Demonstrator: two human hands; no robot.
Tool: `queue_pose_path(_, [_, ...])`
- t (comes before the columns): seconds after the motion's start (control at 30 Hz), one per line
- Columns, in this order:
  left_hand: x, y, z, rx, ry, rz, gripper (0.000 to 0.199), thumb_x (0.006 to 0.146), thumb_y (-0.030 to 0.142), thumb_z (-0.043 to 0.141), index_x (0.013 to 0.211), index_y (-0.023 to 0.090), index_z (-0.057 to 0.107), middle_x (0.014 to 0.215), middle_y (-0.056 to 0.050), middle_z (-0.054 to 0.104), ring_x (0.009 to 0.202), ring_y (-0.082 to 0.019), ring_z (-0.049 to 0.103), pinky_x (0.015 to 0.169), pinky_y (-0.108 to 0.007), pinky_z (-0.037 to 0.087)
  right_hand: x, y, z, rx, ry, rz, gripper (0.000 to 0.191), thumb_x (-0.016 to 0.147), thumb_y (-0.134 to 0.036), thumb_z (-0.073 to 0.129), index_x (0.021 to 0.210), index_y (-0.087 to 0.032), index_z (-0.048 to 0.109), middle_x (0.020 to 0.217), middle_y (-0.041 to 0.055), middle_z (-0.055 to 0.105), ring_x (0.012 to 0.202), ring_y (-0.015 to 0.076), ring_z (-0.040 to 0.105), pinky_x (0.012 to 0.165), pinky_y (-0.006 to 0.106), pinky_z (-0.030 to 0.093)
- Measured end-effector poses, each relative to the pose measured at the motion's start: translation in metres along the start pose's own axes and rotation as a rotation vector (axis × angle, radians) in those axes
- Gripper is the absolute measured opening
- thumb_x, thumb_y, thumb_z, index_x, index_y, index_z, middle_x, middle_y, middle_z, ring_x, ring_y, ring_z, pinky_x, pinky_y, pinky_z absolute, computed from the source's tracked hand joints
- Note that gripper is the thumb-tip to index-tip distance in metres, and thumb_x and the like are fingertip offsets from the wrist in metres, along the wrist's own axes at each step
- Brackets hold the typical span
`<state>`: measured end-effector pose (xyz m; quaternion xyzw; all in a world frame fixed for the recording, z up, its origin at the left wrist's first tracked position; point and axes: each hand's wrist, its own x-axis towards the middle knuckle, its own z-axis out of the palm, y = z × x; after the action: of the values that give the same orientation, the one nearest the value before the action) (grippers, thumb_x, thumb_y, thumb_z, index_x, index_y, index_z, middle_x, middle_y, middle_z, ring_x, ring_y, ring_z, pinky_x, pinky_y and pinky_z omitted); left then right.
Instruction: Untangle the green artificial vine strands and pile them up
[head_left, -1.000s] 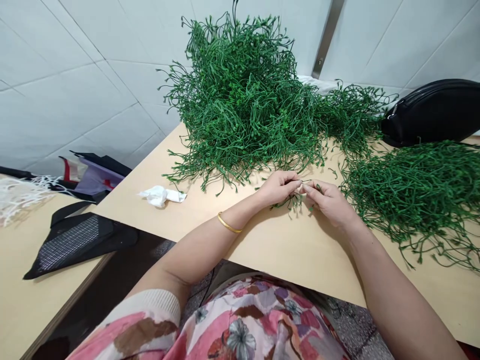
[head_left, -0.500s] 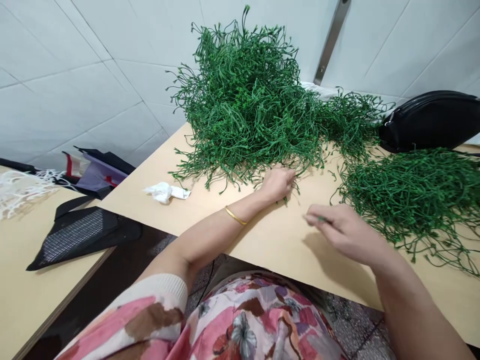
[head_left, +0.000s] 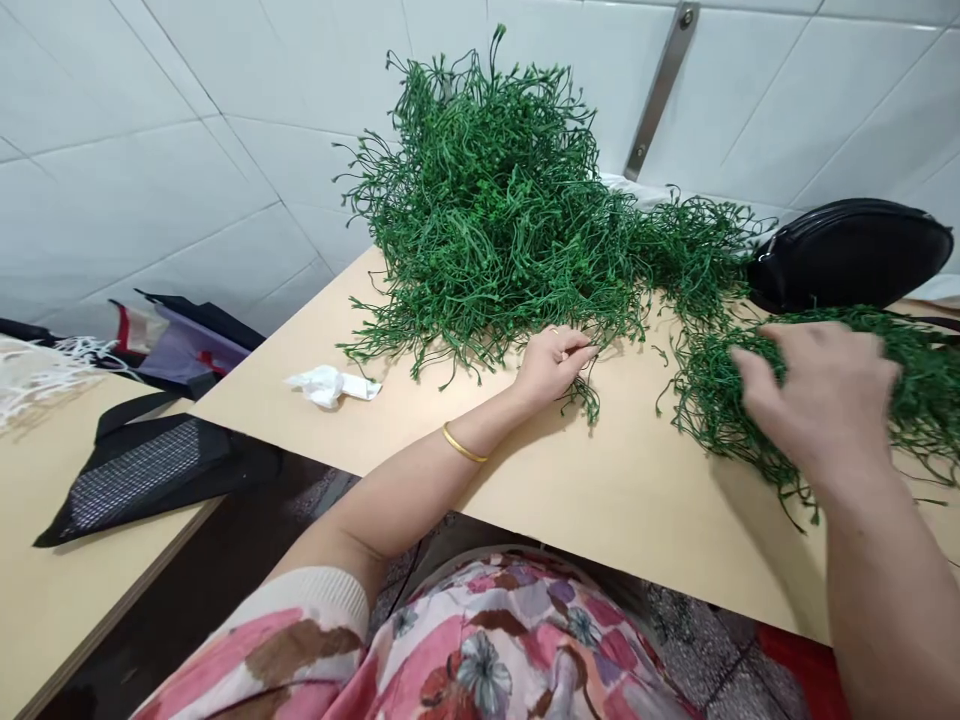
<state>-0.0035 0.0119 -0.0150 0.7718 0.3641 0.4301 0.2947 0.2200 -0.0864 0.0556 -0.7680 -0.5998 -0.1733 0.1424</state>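
Note:
A large heap of thin green stems with bud-like tips (head_left: pixel 495 220) rises at the back middle of the table. At its front edge my left hand (head_left: pixel 553 365) is closed in a pinch on a few green stems (head_left: pixel 583 402), whose ends hang below the fingers. My right hand (head_left: pixel 821 400), somewhat blurred, is over a second, flatter pile of the same stems (head_left: pixel 720 400) on the right. Its thumb and fingers are apart, and I see nothing held in it; the fingertips are partly hidden.
A crumpled white tissue (head_left: pixel 330 386) lies left of the heap. Behind the right pile stands a black bag (head_left: pixel 855 255). On a separate table at left are a black mesh pouch (head_left: pixel 139 470) and white strings (head_left: pixel 71 365). The tiled wall (head_left: pixel 150 200) closes off the back.
My right hand has moved right, from the table's middle to over the right pile, and its fingers have opened. My left hand stays in place, with more stems now showing beneath it.

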Motion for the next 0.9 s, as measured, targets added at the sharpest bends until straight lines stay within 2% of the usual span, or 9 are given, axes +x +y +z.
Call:
queue_pose_path(0.07, [-0.001,-0.001,0.001,-0.141,-0.018,-0.066,0.024,0.079,0.03,0.054,0.06,0.016,0.051,0.06,0.002,0.045,0.063,-0.011,0.041,0.064,-0.025,0.034,-0.002,-0.029,0.012,0.324,-0.113,-0.115,0.036,0.083,-0.042,0.049,0.103,-0.016,0.064,0.106,0.0175,0.063,0.103,0.0336,0.053,0.083,0.049,0.04])
queue_pose_path(0.17, [-0.003,0.001,0.004,-0.261,-0.043,-0.133,0.025,0.078,0.034,0.056,0.062,0.015,0.052,0.058,0.003,0.044,0.059,-0.009,0.039,0.058,-0.024,0.032,-0.004,-0.063,0.035,0.801,-0.322,-0.168,0.036,0.078,-0.045,0.058,0.1,-0.018,0.063,0.101,0.0116,0.065,0.092,0.0246,0.058,0.08,0.04,0.045])
queue_pose_path(0.27, [-0.005,0.006,0.005,-0.259,-0.064,-0.126,0.027,0.08,0.036,0.055,0.063,0.015,0.054,0.06,0.002,0.048,0.06,-0.009,0.041,0.058,-0.024,0.033,-0.005,-0.079,0.055,1.013,-0.387,-0.173,0.024,0.076,-0.038,0.06,0.089,-0.018,0.062,0.089,0.0064,0.064,0.084,0.0197,0.057,0.075,0.034,0.044])
queue_pose_path(0.33, [-0.005,0.009,0.004,-0.212,-0.001,-0.104,0.033,0.085,0.039,0.047,0.062,0.016,0.053,0.061,0.001,0.049,0.063,-0.01,0.044,0.063,-0.024,0.036,-0.005,-0.079,0.064,1.091,-0.382,-0.134,0.016,0.078,-0.033,0.057,0.079,-0.018,0.061,0.077,0.003,0.061,0.075,0.0161,0.054,0.07,0.03,0.043])
queue_pose_path(0.43, [-0.005,0.007,0.002,-0.147,0.131,-0.088,0.038,0.09,0.04,0.04,0.062,0.016,0.051,0.065,-0.001,0.05,0.068,-0.011,0.047,0.068,-0.025,0.037,-0.003,-0.072,0.069,1.267,-0.391,0.029,0.015,0.075,-0.033,0.06,0.075,-0.018,0.059,0.071,0.0002,0.057,0.066,0.0129,0.051,0.064,0.028,0.042])
queue_pose_path(0.57, [-0.003,0.001,0.002,-0.121,0.11,-0.072,0.027,0.085,0.033,0.049,0.065,0.016,0.055,0.063,0.0,0.05,0.065,-0.011,0.046,0.067,-0.025,0.037,0.0,-0.062,0.068,1.51,-0.41,0.232,0.026,0.068,-0.036,0.069,0.087,-0.02,0.062,0.072,-0.0008,0.058,0.063,0.0111,0.05,0.06,0.026,0.043])
queue_pose_path(0.67, [-0.003,-0.001,0.005,-0.171,0.09,-0.076,0.018,0.08,0.029,0.055,0.068,0.016,0.06,0.065,0.0,0.054,0.069,-0.012,0.048,0.07,-0.026,0.039,-0.001,-0.062,0.067,1.594,-0.44,0.291,0.025,0.064,-0.037,0.072,0.08,-0.02,0.063,0.072,-0.0005,0.059,0.063,0.0101,0.05,0.059,0.024,0.043])
queue_pose_path(0.73, [-0.004,0.001,0.008,-0.31,0.037,-0.127,0.016,0.076,0.03,0.06,0.072,0.015,0.062,0.069,-0.001,0.057,0.071,-0.011,0.05,0.071,-0.026,0.041,-0.003,-0.064,0.068,1.652,-0.455,0.325,0.025,0.063,-0.038,0.074,0.074,-0.019,0.062,0.071,0.0001,0.06,0.063,0.01,0.052,0.061,0.024,0.044])
queue_pose_path(0.9, [-0.007,0.008,0.014,-0.72,-0.26,-0.339,0.033,0.066,0.036,0.072,0.088,0.012,0.063,0.08,-0.003,0.063,0.072,-0.01,0.055,0.072,-0.026,0.043,-0.008,-0.07,0.076,1.742,-0.435,0.308,0.024,0.066,-0.04,0.072,0.076,-0.02,0.062,0.067,-0.0015,0.059,0.062,0.0103,0.052,0.062,0.025,0.044])
